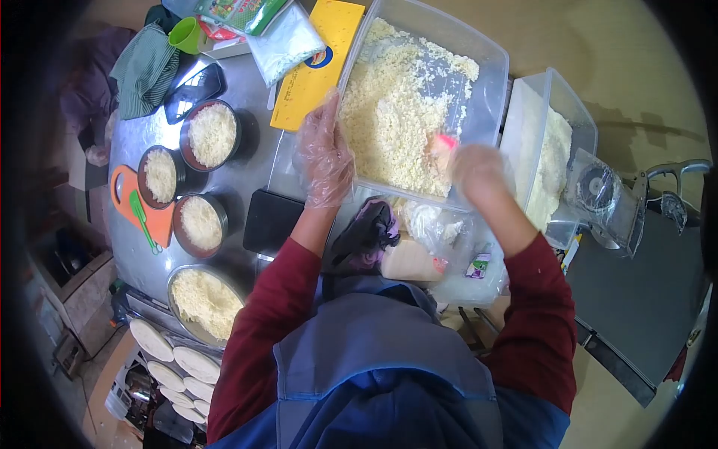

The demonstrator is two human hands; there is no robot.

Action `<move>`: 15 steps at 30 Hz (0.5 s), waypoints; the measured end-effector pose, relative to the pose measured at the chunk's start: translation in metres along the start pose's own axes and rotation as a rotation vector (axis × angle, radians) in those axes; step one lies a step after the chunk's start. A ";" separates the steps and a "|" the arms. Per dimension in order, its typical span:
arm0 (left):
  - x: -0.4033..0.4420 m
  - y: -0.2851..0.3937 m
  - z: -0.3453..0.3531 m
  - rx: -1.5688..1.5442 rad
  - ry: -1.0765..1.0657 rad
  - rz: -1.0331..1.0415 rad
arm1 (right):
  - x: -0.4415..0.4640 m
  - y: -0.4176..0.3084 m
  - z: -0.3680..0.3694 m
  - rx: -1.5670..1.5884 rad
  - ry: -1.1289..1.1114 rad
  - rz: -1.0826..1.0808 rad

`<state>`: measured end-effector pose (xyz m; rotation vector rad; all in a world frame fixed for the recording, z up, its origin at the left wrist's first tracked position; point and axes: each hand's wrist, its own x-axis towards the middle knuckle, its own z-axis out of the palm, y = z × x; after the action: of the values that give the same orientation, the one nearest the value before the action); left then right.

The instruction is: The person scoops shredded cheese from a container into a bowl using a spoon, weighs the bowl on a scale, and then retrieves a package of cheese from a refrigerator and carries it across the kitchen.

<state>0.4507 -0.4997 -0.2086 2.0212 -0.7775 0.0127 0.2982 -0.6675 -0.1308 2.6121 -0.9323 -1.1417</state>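
Note:
A large clear plastic tub holds a spread of crumbly pale grated cheese. My left hand, in a clear plastic glove, grips the tub's left side, its fingers along the wall. Over the near right corner, my right hand, also gloved, is smeared by motion. It is closed around a tool with a bright pink part, which sits at the edge of the cheese. The tool's full shape is hidden. Beside the left wrist lies a flat black kitchen scale.
Dark round bowls of grated cheese and a larger metal bowl stand left. An orange board holds green scissors. Pale dough rounds lie lower left. A second tub and a machine stand right.

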 end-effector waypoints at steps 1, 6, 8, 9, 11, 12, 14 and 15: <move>0.000 0.001 -0.001 -0.001 -0.007 -0.005 | -0.014 -0.007 -0.014 0.087 -0.073 0.035; 0.000 0.000 0.000 0.008 0.008 0.032 | 0.014 0.049 -0.027 0.098 0.478 -0.062; 0.001 -0.002 0.001 0.030 0.002 0.005 | 0.072 0.058 -0.045 -0.015 0.395 0.189; 0.002 -0.002 0.001 0.035 0.004 0.010 | 0.101 0.062 -0.047 -0.014 0.427 0.213; 0.001 0.000 0.000 0.045 0.002 0.016 | 0.122 0.059 -0.030 -0.008 0.453 0.236; 0.001 0.001 -0.001 0.047 -0.001 0.019 | 0.121 0.052 -0.020 -0.011 0.463 0.231; 0.001 0.003 -0.002 0.016 -0.009 -0.024 | 0.104 0.043 -0.013 0.073 0.371 0.167; 0.000 0.003 -0.002 0.018 -0.012 -0.029 | 0.084 0.040 -0.014 0.164 0.268 0.109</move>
<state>0.4500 -0.4996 -0.2054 2.0506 -0.7581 -0.0091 0.3323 -0.7509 -0.1584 2.7109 -1.1330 -0.6938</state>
